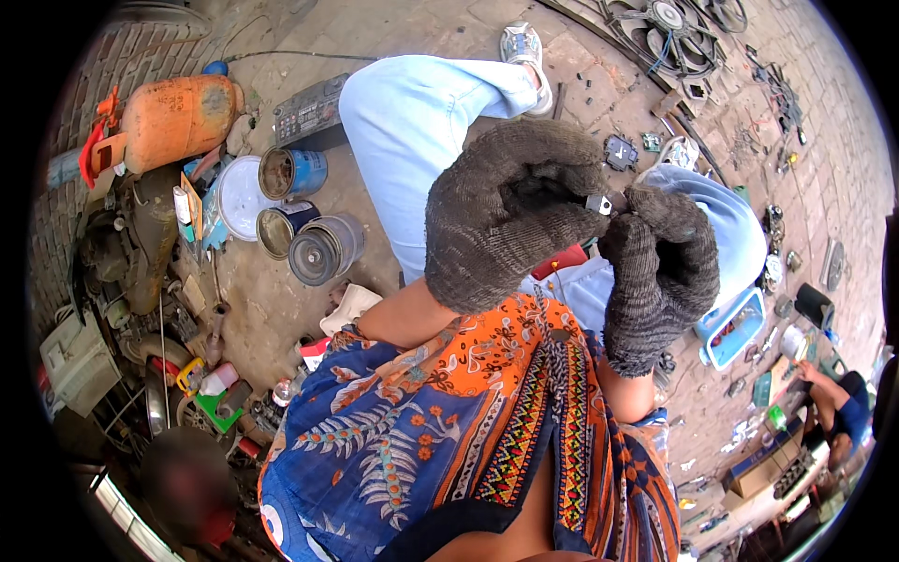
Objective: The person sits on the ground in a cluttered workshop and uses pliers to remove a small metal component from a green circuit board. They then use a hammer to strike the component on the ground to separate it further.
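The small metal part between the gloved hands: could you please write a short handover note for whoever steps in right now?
Left hand: in a dark knitted glove, raised, fingertips on the small metal part.
Right hand: gloved too, pinching the same part from the other side.
The part is held up above the lap, over the light blue trousers.
Tins and an orange gas cylinder lie on the paved ground to the left.
Done and left: cannot tell from this view.

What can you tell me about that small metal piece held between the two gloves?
The metal piece is small, grey and blocky, with a darker spot on its face. It is pinched between the fingertips of the left glove and right glove, raised above the person's lap. Most of it is hidden by the dark knitted fabric.
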`<state>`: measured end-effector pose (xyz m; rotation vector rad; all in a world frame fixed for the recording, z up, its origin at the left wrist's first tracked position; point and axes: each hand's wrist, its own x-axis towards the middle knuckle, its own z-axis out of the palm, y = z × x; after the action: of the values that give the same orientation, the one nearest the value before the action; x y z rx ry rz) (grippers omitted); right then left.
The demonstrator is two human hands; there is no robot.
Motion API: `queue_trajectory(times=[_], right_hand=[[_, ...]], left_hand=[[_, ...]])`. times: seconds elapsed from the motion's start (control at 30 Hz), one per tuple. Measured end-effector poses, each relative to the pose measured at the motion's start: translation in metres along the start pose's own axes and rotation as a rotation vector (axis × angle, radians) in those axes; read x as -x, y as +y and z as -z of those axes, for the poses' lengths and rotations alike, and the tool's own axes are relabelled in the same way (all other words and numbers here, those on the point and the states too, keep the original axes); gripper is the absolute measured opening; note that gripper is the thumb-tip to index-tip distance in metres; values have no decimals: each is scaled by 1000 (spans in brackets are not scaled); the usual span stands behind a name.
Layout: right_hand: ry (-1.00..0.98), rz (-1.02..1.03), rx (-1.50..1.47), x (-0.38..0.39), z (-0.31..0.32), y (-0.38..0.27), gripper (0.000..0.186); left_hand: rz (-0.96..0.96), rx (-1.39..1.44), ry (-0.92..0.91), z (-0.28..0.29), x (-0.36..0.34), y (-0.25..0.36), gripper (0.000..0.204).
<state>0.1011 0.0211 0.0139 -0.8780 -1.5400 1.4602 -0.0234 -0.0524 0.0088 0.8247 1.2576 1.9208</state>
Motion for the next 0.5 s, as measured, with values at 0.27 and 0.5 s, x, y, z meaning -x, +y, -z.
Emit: queue_trajectory(times=[0.27,0.5], right_hand=[[9,-31,-100,1,5,-2,20],[-15,14,-29,1,5,0,20]], left_hand=[[21,19,73,-12,1,1,47],[69,59,120,-13,2,0,48]])
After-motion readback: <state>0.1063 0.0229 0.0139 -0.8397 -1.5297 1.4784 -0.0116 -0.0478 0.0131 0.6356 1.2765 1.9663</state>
